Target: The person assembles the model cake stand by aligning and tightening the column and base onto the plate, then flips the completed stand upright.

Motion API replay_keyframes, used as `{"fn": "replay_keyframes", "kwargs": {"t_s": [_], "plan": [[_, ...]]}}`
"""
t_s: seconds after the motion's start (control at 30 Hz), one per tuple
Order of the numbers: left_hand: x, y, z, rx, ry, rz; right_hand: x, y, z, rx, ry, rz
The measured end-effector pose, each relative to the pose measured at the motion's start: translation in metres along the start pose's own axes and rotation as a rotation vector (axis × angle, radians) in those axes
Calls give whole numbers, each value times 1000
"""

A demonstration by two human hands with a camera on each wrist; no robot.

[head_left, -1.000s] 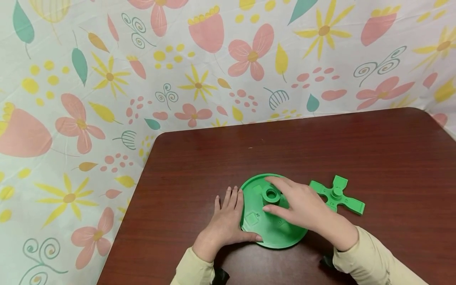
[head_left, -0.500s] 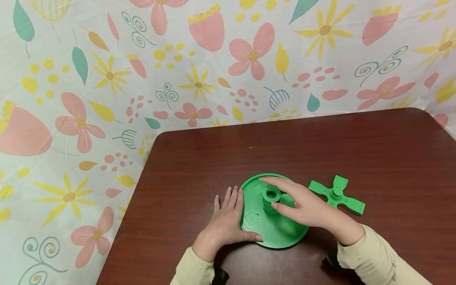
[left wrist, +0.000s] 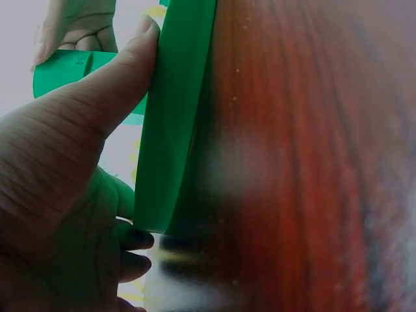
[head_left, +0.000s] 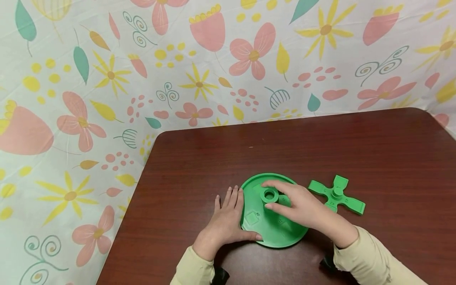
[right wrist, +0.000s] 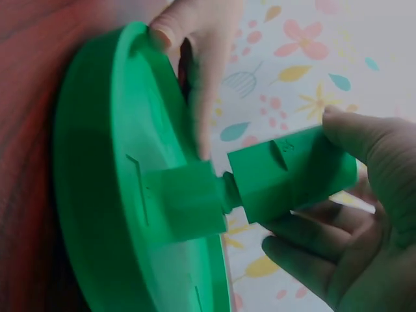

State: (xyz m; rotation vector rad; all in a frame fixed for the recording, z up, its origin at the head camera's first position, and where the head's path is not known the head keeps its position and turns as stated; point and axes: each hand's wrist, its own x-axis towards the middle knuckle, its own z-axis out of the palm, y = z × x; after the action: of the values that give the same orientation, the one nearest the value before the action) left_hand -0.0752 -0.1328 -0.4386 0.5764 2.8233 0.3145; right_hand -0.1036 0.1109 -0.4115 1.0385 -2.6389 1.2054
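The work seems to be in its middle part. The round green dish [head_left: 274,234] lies on the counter [head_left: 199,158], and from its middle a short green post [right wrist: 185,201] already stands up, so this step looks done. Above the post, and so over the dish, the right hand [head_left: 297,204] holds a green cylinder [right wrist: 296,172], with the thumb and the fingers curled around it. Between cylinder and post a narrow neck [right wrist: 229,194] is visible, and the cylinder leans slightly, therefore the two parts are probably not fully joined; whether the neck enters the cylinder, one cannot tell. The left hand [head_left: 228,221] rests at the left edge of the dish, its fingers straight and its thumb upon the rim, perhaps to steady it. To the right of the dish, the green cross-shaped piece [head_left: 337,194] lies apart, attached to nothing; if it belongs to the same assembly, its fitting also remains.
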Motion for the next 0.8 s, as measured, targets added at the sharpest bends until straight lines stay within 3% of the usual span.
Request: {"fn": "replay_keyframes", "kwargs": {"t_s": [0.27,0.43,0.63,0.8], "plan": [[0,1,-1,19,5,-3,0,-6,10,-177,153,107],[0,1,0,21,9,-6,0,-8,15,-206,199,149],[0,1,0,20,13,-11,-1,-7,14,-190,181,155],[-1,1,0,14,9,-12,-1,-3,6,-60,106,85]]}}
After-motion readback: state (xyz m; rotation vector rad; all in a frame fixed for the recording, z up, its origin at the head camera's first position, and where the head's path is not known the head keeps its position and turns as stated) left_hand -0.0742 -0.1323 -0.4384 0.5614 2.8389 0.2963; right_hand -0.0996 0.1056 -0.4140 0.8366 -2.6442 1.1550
